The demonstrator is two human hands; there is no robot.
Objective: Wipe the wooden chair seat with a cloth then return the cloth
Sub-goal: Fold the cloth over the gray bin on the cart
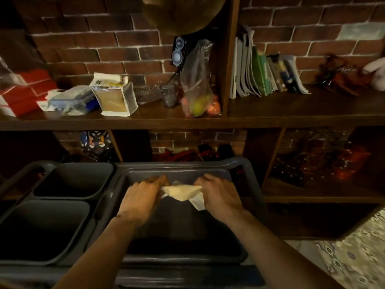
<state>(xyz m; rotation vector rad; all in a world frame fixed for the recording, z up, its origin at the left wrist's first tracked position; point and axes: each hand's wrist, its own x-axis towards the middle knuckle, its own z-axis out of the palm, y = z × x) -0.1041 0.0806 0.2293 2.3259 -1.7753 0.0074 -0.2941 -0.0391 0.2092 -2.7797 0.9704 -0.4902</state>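
1. Two empty grey bins (73, 180) at far left, untouched and well apart from the hands.
2. Left hand (143, 195) closed on the left edge of the cloth (183, 191), knuckles up, probably to spread or fold it.
3. Pale cloth stretched between both hands, over the large grey tray (179, 222); whether lifted out or laid back, impossible to tell.
4. Right hand (220, 195) pinching the right edge, a corner dangling below.
5. No wooden chair seat in view.
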